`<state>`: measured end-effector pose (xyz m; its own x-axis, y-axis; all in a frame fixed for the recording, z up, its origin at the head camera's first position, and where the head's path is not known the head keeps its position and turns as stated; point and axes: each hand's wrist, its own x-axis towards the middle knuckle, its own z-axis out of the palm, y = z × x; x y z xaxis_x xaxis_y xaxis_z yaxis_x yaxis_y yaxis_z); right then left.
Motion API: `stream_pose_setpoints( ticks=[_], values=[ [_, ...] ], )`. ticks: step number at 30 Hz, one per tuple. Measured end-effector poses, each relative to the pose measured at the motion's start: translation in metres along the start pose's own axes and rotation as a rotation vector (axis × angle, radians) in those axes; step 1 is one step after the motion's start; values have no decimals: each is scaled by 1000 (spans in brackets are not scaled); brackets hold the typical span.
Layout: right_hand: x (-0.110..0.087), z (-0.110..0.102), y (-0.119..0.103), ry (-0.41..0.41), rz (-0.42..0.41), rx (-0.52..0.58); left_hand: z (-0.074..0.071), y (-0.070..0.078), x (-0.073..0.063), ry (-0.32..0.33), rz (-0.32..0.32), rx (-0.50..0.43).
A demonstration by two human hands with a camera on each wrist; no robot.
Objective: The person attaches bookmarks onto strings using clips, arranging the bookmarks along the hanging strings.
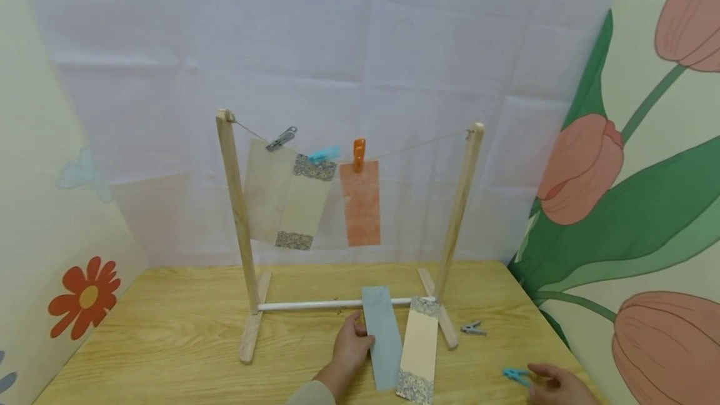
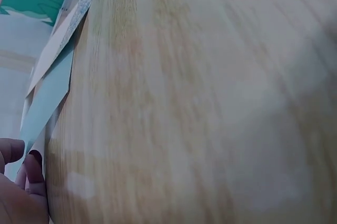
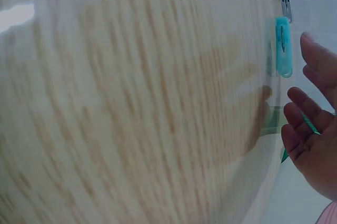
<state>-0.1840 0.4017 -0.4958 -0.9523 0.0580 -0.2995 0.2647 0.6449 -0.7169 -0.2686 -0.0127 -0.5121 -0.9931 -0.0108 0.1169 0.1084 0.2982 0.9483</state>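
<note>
My left hand [image 1: 351,350] pinches the left edge of a pale blue paper strip [image 1: 384,339] between thumb and fingers. In the left wrist view the strip [image 2: 51,92] slants upward from the fingertips. Beside it lies a cream strip with floral ends [image 1: 420,342]. My right hand [image 1: 558,386] is low at the right, fingers loosely spread, right by a turquoise clothespin [image 1: 515,376]. The right wrist view shows a gap between that clothespin [image 3: 284,48] and the fingertips. Farther back rests a grey clothespin [image 1: 474,329].
Behind the strips stands a wooden frame [image 1: 233,205] with a sagging string [image 1: 419,144] and a white bottom rod [image 1: 309,305]. A beige sheet [image 1: 264,192], a floral-ended strip [image 1: 306,205] and an orange strip [image 1: 362,205] hang from it by clothespins. Flower-painted panels flank the table [image 1: 185,342].
</note>
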Motion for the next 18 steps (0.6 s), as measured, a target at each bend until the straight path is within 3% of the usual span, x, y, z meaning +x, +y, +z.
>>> stream_pose_setpoints(
  ticks=[5, 10, 13, 18],
  values=[
    [2, 4, 2, 10, 44, -96, -1, -1, 1, 48, -14, -12],
    [2, 2, 1, -28, 19, -147, -3, 1, 1, 65, -25, -93],
    [3, 2, 1, -13, 12, -154, -5, -1, 0, 61, -26, -127],
    [5, 0, 2, 37, -18, -126, -7, -7, -1, 90, 25, -152]
  ],
)
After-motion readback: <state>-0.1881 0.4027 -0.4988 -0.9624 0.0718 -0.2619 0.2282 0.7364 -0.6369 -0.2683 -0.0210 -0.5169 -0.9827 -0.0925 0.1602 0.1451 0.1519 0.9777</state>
